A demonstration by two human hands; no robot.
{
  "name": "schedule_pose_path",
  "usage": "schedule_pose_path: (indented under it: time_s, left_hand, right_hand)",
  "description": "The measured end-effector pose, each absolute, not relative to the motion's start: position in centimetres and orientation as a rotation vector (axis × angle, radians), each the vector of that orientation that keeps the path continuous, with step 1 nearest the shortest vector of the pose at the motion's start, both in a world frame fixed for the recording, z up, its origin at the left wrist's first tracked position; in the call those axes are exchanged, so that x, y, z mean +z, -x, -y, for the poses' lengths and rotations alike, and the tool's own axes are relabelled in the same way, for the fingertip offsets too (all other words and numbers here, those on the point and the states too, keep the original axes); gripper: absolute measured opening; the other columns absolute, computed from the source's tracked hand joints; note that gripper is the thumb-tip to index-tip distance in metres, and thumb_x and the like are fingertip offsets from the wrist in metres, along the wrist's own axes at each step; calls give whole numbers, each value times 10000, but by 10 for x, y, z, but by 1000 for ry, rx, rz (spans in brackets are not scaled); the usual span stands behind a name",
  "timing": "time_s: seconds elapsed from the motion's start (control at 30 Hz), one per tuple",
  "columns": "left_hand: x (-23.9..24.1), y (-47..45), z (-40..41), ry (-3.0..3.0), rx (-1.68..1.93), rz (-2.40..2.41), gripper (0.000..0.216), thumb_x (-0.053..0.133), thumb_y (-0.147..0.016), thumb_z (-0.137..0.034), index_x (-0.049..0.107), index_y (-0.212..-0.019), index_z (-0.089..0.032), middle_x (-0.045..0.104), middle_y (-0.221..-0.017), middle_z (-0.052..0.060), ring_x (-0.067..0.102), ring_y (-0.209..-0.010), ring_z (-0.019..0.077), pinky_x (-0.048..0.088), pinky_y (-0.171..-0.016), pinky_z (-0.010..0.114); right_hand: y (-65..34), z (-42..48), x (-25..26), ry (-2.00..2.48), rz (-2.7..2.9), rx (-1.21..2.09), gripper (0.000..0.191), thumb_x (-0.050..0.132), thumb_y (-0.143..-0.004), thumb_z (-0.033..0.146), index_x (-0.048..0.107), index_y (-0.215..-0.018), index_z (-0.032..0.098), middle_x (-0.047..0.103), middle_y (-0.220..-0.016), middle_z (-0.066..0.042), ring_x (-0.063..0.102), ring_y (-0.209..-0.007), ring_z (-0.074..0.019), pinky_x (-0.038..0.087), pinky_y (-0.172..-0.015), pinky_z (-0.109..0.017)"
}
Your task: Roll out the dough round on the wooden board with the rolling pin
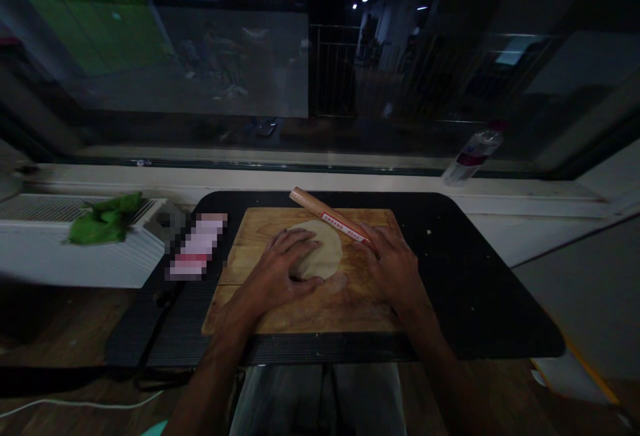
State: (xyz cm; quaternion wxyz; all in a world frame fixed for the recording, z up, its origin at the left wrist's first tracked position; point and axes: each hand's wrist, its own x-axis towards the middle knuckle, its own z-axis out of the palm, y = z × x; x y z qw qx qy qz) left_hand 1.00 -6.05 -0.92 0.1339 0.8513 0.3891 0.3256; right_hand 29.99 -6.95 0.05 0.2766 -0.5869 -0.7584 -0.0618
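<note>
A round, flat sheet of dough (327, 253) lies on a wooden cutting board (320, 316). My left hand (287, 266) rests over the left part of the dough, fingers spread and thumb along its near edge. In my right hand (393, 259) is the near end of a wooden rolling pin (310, 202) with a red and white label, the fingers wrapped round it. The pin slants across the board's far side, its free end pointing away to the left, beyond the board's far edge. Part of the dough is hidden under my left fingers.
The board sits on a black table (465, 289) with small crumbs on its right side. A blurred-out pink item (197, 247) lies left of the board. A plastic bottle (473, 156) stands on the windowsill, and a green cloth (105, 218) drapes over the radiator (100, 259).
</note>
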Motion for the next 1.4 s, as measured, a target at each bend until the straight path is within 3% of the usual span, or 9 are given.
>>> schedule_pose_path:
  time_s: [0.2, 0.3, 0.4, 0.57, 0.7, 0.97, 1.17, 1.3, 1.4]
  left_hand:
    - [-2, -6, 62, -2455, 965, -1109, 502, 847, -913, -280, 733, -1402, -289, 693, -1573, 103, 608, -1497, 335, 461, -1304, 618]
    - [0, -3, 63, -2452, 939, -1127, 537, 803, -911, -247, 707, -1438, -289, 655, -1616, 101, 573, -1530, 336, 436, -1324, 607]
    - [-5, -4, 62, -2416, 950, -1305, 654, 793, -949, -359, 604, -1568, -274, 596, -1669, 129, 524, -1562, 367, 415, -1326, 625]
    - [-19, -13, 59, -2309, 972, -1699, 752, 719, -1019, -586, 508, -1628, -198, 640, -1572, 201, 560, -1487, 437, 414, -1276, 704]
    - [-23, -17, 60, -2265, 1020, -1756, 810, 687, -1040, -611, 433, -1684, -192, 646, -1538, 216, 554, -1494, 441, 426, -1264, 700]
    - [-16, -13, 58, -2373, 888, -1596, 728, 642, -1067, -606, 487, -1639, -183, 624, -1626, 201, 550, -1542, 391, 352, -1347, 667]
    - [-11, -13, 59, -2507, 701, -1354, 1016, 806, -923, -700, 415, -1724, -212, 541, -1730, 189, 455, -1636, 406, 254, -1397, 679]
    - [-10, -12, 61, -2498, 641, -1237, 1179, 902, -816, -739, 369, -1765, -285, 465, -1796, 161, 418, -1669, 422, 306, -1390, 663]
    - [-10, -10, 60, -2482, 642, -1193, 1184, 917, -811, -729, 375, -1771, -296, 436, -1815, 155, 397, -1685, 414, 328, -1389, 650]
  right_hand:
    - [-301, 69, -1, 1571, 2021, -139, 390, 586, -1148, 349, 723, -1507, 281, 796, -1358, -88, 752, -1233, -297, 623, -1084, -459]
    - [-301, 69, -1, 1558, 1999, -123, 376, 594, -1146, 356, 730, -1491, 294, 798, -1359, -74, 749, -1243, -290, 617, -1093, -453]
    - [-300, 69, 1, 1541, 1991, -101, 377, 589, -1148, 367, 728, -1491, 297, 801, -1353, -68, 749, -1238, -285, 615, -1093, -451]
    - [-300, 70, 3, 1528, 1988, -86, 401, 576, -1145, 377, 714, -1513, 298, 797, -1365, -77, 741, -1253, -291, 617, -1097, -467]
    - [-299, 70, 4, 1546, 1985, -97, 408, 565, -1145, 387, 711, -1517, 311, 803, -1348, -78, 749, -1232, -295, 626, -1083, -469]
    - [-299, 70, 3, 1534, 2007, -69, 407, 568, -1147, 370, 701, -1525, 301, 791, -1396, -72, 740, -1273, -292, 618, -1103, -458]
    - [-299, 69, 2, 1535, 2033, -91, 407, 580, -1141, 372, 703, -1523, 304, 794, -1385, -73, 760, -1202, -290, 632, -1061, -457]
    - [-300, 69, 3, 1534, 2041, -85, 392, 581, -1141, 377, 713, -1504, 309, 794, -1386, -68, 763, -1185, -287, 633, -1055, -450]
    - [-300, 70, 4, 1531, 2042, -78, 393, 580, -1142, 381, 710, -1505, 305, 791, -1397, -70, 761, -1196, -289, 631, -1066, -455]
